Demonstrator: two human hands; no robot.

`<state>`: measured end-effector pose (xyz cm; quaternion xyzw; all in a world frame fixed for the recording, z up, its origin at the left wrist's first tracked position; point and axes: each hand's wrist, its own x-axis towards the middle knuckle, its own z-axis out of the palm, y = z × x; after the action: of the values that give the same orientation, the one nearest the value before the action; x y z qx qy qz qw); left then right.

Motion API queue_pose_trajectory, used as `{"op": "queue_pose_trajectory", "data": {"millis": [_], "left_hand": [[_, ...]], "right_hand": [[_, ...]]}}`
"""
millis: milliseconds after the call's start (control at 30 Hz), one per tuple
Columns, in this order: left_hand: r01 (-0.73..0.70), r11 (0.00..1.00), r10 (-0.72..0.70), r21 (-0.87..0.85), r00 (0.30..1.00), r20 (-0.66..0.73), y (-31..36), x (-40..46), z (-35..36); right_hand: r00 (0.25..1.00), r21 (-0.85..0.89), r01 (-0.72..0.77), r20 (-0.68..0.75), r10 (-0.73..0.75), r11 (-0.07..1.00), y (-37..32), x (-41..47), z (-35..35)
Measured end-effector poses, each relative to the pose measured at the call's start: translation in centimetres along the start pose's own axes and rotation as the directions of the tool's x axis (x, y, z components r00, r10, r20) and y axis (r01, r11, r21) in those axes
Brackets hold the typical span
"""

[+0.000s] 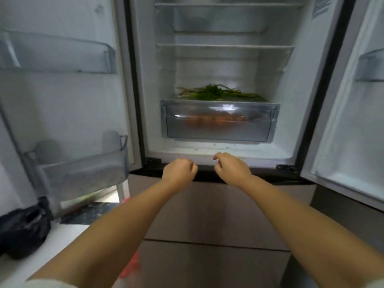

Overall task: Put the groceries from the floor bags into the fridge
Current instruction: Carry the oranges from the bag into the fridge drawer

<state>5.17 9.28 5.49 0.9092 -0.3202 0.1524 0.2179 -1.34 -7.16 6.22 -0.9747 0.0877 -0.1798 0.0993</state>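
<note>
The fridge stands open in front of me, its two doors swung wide. A clear crisper drawer (220, 121) sits low in the compartment with orange produce (214, 121) showing through its front. Green leafy stalks (220, 93) lie on the shelf above the drawer. My left hand (179, 170) and my right hand (232, 169) hover side by side at the fridge's bottom lip, below the drawer. Both have curled fingers and hold nothing. A black plastic bag (22, 227) lies on the floor at the lower left. A red bag (132, 267) peeks out under my left forearm.
The left door carries clear bins, an upper bin (62, 53) and a lower bin (83, 169). The right door (353, 121) has a bin (372, 65) too. Glass shelves (226, 46) span the upper compartment. Brown lower fridge panels (218, 215) are beneath my arms.
</note>
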Motion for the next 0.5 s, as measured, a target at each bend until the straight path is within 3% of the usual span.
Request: {"op": "queue_pose_trajectory", "data": {"millis": [167, 367, 500], "left_hand": [[0.157, 0.977, -0.162, 0.146, 0.986, 0.027, -4.7, -10.6, -1.6], [0.465, 0.881, -0.467, 0.088, 0.884, 0.006, -7.7, -25.9, -3.2], [0.615, 0.772, -0.634, 0.159, 0.761, 0.136, -8.6, -37.9, -2.1]], "right_hand": [[0.978, 0.011, 0.133, 0.16, -0.133, 0.991, -3.7, -6.4, 3.5], [0.916, 0.087, 0.224, 0.321, -0.24, 0.971, -9.6, -14.3, 8.4], [0.774, 0.146, 0.328, 0.524, -0.354, 0.933, -14.2, -23.5, 13.3]]}}
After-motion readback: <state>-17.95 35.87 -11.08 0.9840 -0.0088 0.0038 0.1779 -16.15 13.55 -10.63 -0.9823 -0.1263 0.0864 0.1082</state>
